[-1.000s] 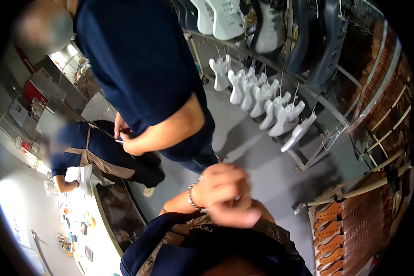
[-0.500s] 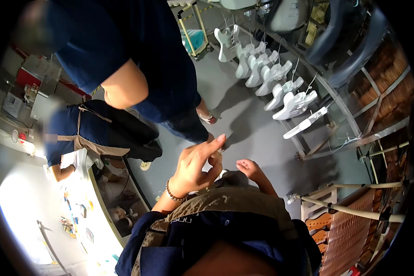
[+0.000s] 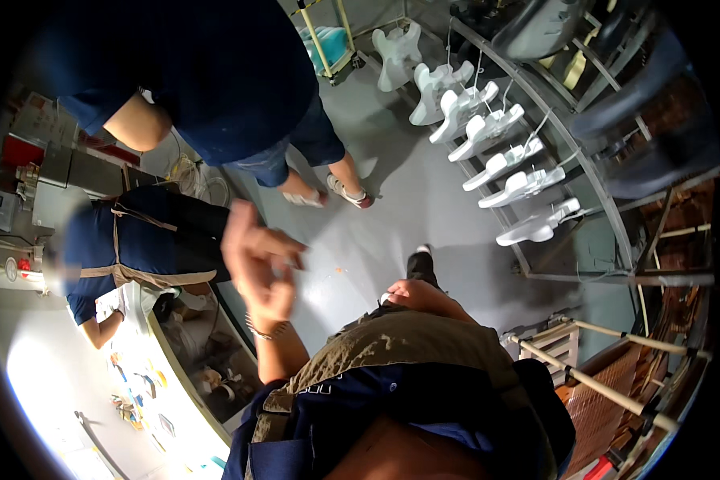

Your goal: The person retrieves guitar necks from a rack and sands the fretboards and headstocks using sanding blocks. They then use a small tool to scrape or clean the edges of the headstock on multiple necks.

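Observation:
My left hand (image 3: 266, 260) is raised in front of me at the left, blurred by motion. Its fingers are apart and nothing shows in them; a beaded bracelet circles the wrist. Lower down, close to the front of my brown apron (image 3: 408, 340), hangs my right hand (image 3: 416, 295). Its fingers are loosely bent, with no held object visible. Below it one of my dark-trousered legs (image 3: 422, 266) reaches forward over the grey floor (image 3: 360, 248).
One person in dark blue (image 3: 216, 88) stands ahead at the left; another (image 3: 136, 240), in an apron, bends over a bright workbench (image 3: 164, 384). At right, several white shaped pieces (image 3: 492, 132) hang by a metal rack (image 3: 572, 136). A pipe-framed cart (image 3: 600, 384) stands nearer.
My left hand has swung left and up, away from my body. My right hand has drawn in toward the apron. The view has shifted, and the standing person's feet now show.

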`<state>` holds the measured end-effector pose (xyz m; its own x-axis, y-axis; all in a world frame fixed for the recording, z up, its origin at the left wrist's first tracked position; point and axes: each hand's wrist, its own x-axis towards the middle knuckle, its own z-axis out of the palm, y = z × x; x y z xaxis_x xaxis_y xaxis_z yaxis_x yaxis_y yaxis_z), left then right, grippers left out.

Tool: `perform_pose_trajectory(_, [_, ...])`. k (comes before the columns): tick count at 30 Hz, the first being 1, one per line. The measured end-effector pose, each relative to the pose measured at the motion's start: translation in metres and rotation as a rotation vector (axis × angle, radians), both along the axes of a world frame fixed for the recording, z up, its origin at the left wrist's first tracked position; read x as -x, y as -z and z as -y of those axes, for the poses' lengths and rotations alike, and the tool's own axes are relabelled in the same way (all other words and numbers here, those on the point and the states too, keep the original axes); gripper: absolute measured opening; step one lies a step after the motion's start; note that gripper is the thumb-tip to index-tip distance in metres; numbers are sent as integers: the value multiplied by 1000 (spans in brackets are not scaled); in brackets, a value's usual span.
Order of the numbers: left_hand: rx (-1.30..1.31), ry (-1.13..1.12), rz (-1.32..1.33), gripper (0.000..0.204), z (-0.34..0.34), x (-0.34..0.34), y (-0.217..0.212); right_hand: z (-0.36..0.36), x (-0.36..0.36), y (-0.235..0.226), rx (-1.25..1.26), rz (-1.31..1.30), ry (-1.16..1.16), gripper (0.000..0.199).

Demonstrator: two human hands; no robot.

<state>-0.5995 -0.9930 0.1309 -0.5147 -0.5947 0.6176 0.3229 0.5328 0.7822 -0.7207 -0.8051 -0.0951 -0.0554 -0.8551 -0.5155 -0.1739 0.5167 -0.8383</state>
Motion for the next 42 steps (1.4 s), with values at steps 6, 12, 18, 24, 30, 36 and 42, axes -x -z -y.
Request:
perform_pose_trajectory(6, [168, 95, -425, 83, 58, 64, -54, 36, 90, 10, 42, -25, -72, 43])
perform_pose_trajectory(12, [57, -34, -182, 82, 77, 135, -15, 82, 182, 15, 92, -128, 160, 36])
perform_pose_trajectory(18, [80, -231, -118, 72, 151, 150, 6, 155, 241, 32, 105, -94, 83, 34])
perform_pose_trajectory(24, [-22, -333, -57, 71, 254, 179, 39, 273, 277, 41, -36, 0, -355, 39])
perform_pose_trajectory(30, [-113, -300, -104, 71, 392, 222, 34, 399, 311, -14, -2, -159, -152, 40])
perform_pose_trajectory(36, [-285, -217, -107, 60, 510, 292, 34, 500, 370, -14, 49, -216, 63, 38])
perform_pose_trajectory(42, [-522, -177, 99, 52, 649, 398, 68, 574, 438, 43, -62, -28, 125, 37])
